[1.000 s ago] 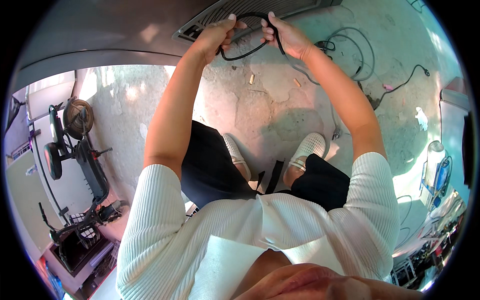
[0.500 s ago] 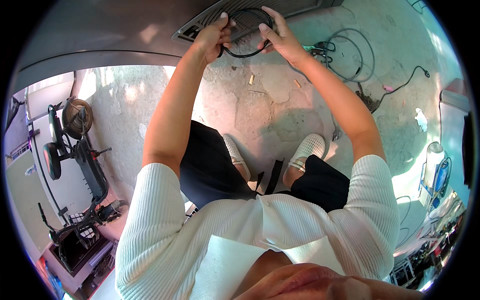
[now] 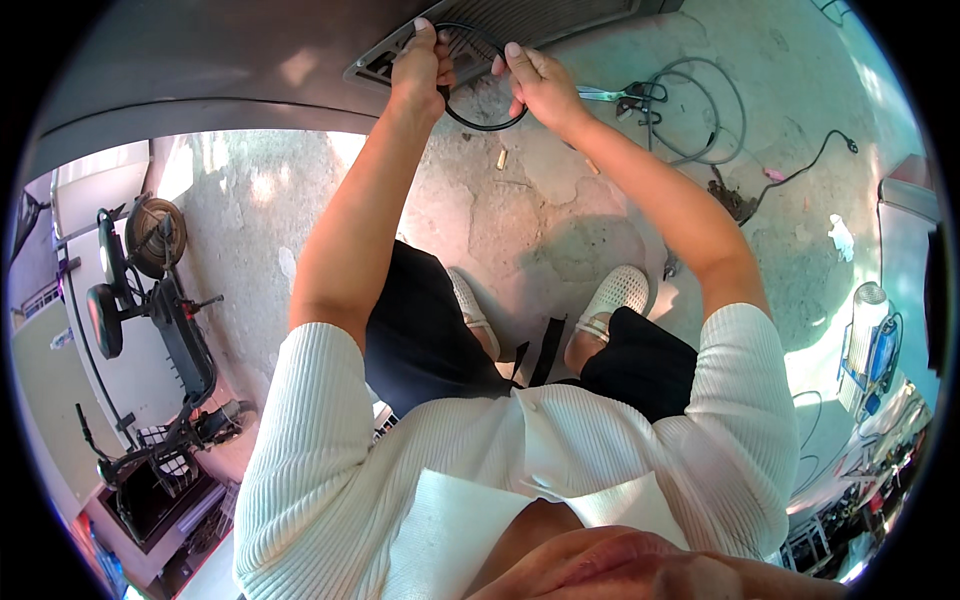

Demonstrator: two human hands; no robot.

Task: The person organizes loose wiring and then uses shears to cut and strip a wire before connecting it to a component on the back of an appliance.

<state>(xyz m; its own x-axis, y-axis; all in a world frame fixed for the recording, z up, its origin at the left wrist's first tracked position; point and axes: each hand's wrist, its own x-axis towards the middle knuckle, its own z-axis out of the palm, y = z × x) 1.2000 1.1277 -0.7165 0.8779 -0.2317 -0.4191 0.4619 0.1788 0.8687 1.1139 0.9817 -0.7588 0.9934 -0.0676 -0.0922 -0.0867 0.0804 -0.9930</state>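
My left hand (image 3: 425,70) is closed on a loop of black cable (image 3: 480,127), held in front of a vent grille (image 3: 560,22) on a dark metal cabinet (image 3: 220,60). My right hand (image 3: 535,85) grips the same loop on its right side, thumb and fingers bent round it. Just right of that hand, on the floor, lie a scissor-like tool (image 3: 600,94) and several loops of grey cord (image 3: 742,120).
A black electric scooter (image 3: 175,330) stands at the left. On the concrete floor (image 3: 540,190) are small debris, a dark cord with a plug (image 3: 852,145) and a white scrap (image 3: 840,235). A cylindrical appliance (image 3: 868,340) is at the right, near clutter.
Both hands and the cable loop have shifted left. The right hand's fingers, more spread half a second ago, are now bent in closer, and more of the scissor-like tool shows.
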